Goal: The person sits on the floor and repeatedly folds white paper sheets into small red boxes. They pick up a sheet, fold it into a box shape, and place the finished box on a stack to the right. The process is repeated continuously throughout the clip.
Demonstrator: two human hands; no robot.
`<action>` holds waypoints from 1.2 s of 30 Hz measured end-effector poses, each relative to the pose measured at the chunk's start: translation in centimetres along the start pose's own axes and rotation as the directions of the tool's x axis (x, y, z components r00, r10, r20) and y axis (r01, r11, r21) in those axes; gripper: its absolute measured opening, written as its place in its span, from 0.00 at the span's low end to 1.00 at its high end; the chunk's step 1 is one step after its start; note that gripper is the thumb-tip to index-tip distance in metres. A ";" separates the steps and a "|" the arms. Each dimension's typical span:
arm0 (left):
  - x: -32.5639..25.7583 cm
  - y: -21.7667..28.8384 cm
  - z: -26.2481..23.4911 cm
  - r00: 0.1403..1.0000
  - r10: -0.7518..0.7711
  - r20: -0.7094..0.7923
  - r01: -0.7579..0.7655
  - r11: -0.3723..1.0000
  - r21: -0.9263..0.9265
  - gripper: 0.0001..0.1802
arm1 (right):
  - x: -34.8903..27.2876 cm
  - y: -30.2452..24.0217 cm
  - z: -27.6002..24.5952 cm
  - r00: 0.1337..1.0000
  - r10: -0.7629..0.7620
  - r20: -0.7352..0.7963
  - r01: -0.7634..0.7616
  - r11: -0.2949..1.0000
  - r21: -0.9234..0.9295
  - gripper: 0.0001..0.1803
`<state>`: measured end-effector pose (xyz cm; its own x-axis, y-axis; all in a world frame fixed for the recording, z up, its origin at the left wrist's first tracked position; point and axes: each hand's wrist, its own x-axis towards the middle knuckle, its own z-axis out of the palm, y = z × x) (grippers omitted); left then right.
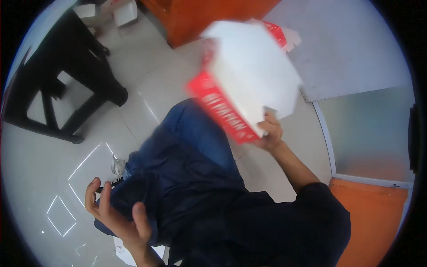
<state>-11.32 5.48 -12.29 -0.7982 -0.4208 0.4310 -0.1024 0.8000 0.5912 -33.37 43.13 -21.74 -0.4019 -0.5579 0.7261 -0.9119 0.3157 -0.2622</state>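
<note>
A red and white cardboard food box [260,66] is up in front of me, blurred by motion and tilted. My right hand [272,133] grips its near corner, with fingers at a notch in the white flap and the thumb side hidden. White print runs along its red side. My left hand [118,216] is raised over my left leg, empty, with fingers apart and curved. Below that hand, a white sheet-like piece [126,252] lies partly hidden by my wrist and clothes.
A black plastic stool [71,95] stands on the tiled floor [147,84] at left. Small white boxes [126,13] are at the far left. Another red and white box [291,40] is behind the held one, by a grey-white surface [351,53]. Orange furniture [209,18] is at the back.
</note>
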 end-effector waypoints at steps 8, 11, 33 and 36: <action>-4.0 -3.6 -3.9 0.982 -0.182 0.043 0.164 0.950 0.265 0.24 | -16.5 10.2 -6.0 0.865 0.493 0.090 -0.364 0.741 -0.564 0.24; -6.8 -7.0 -6.2 0.972 -0.205 -0.117 0.234 0.896 0.377 0.23 | -15.9 12.2 -3.5 0.854 0.513 0.086 -0.346 0.683 -0.644 0.21; -41.4 -17.8 0.4 0.424 -0.889 -0.172 0.868 0.345 0.357 0.35 | -4.6 2.4 11.0 0.679 0.681 0.274 -0.671 0.727 -0.143 0.27; -39.1 -17.7 0.8 0.318 -0.925 -0.210 0.903 0.228 0.364 0.40 | -3.4 4.4 10.4 0.711 0.634 0.304 -0.626 0.768 -0.139 0.22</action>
<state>21.24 8.16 -40.14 -0.0343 -0.9631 -0.2669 -0.9603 -0.0422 0.2759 -36.90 38.48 -31.97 -0.8893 -0.4295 0.1568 -0.4371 0.6978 -0.5675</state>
